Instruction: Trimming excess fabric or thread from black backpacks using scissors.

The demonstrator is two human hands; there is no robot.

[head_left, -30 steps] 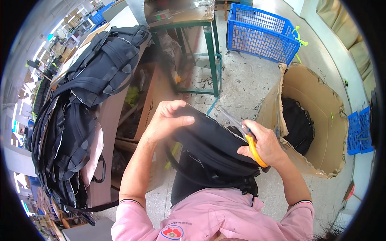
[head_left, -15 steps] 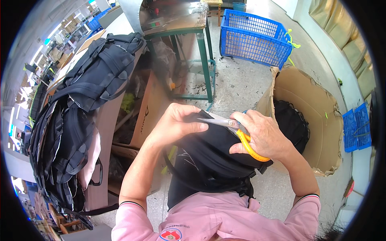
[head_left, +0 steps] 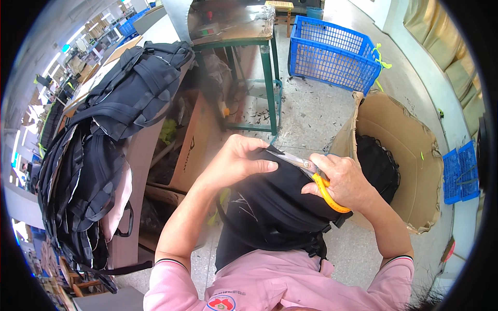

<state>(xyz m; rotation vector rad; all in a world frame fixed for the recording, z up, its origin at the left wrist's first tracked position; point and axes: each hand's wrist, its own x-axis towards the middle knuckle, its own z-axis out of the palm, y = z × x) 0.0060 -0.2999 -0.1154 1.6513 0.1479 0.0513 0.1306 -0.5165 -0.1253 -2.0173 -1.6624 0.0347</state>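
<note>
I'm holding a black bag [head_left: 264, 189] just left of the cardboard box [head_left: 415, 155], my left hand [head_left: 237, 163] pinching its upper corner between thumb and fingers. My right hand [head_left: 343, 179], nearer the box, is gripping the yellow-handled scissors [head_left: 330, 197], whose blades are lying along the bag's edge; I can't tell whether they're parted. A black bundle [head_left: 377, 168] is sitting inside the box, a blue basket [head_left: 334, 67] is standing beyond it, and piled bags [head_left: 98, 181] are hanging far to its left.

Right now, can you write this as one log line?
left hand: pinching black fabric | right hand: holding yellow-handled scissors | blades: at fabric edge
</note>
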